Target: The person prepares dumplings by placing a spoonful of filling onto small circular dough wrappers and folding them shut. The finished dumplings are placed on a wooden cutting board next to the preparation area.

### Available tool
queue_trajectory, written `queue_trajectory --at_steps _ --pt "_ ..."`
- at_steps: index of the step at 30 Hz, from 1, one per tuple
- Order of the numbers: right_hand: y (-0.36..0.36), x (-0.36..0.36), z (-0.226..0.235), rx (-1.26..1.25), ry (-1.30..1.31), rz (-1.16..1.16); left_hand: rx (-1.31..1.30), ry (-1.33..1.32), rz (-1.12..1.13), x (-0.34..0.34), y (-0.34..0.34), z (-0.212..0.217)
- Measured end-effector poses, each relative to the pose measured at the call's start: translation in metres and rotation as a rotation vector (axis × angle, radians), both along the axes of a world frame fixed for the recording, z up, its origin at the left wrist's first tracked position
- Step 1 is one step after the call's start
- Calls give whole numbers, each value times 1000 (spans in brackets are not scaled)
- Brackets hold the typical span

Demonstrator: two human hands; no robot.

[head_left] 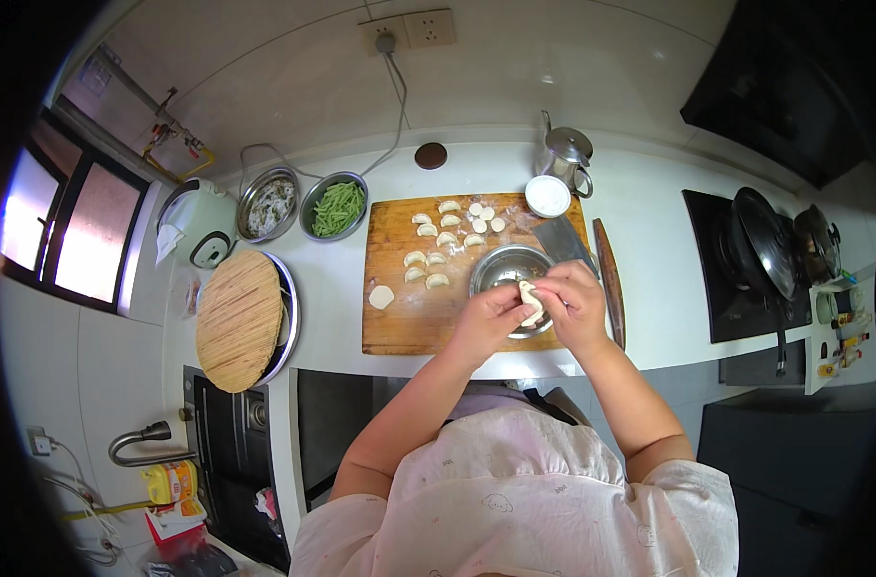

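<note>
Between the fingertips of my two hands is a dumpling, its edge pinched from both sides above a metal bowl. My left hand grips one end with thumb and fingers, while my right hand pinches the other. The bowl stands on a floured wooden board; its contents are partly hidden by my hands. Several folded dumplings lie in loose rows to the left. A flat round wrapper rests near the board's left edge, and several small dough pieces sit behind the bowl.
A cleaver and a dark wooden rolling pin lie at the right. Behind them are a white bowl of flour and a metal kettle. Bowls of green beans and a round wooden lid are leftward; a stove is rightward.
</note>
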State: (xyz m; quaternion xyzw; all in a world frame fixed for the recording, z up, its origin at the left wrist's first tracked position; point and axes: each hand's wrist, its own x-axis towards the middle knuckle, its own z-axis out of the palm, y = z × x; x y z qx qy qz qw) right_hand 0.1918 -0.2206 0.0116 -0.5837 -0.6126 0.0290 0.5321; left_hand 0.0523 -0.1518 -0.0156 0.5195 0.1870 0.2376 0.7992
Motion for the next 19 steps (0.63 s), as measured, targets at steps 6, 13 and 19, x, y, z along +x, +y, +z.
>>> queue_trajectory --at_steps 6,13,19 --pt "4 3 2 -155 242 113 5 46 -56 -3 7 1" --pt "6 9 -2 -229 270 108 -37 114 -85 -3 9 8" --pt "9 13 -8 -98 5 68 -85 102 -107 0 12 5"
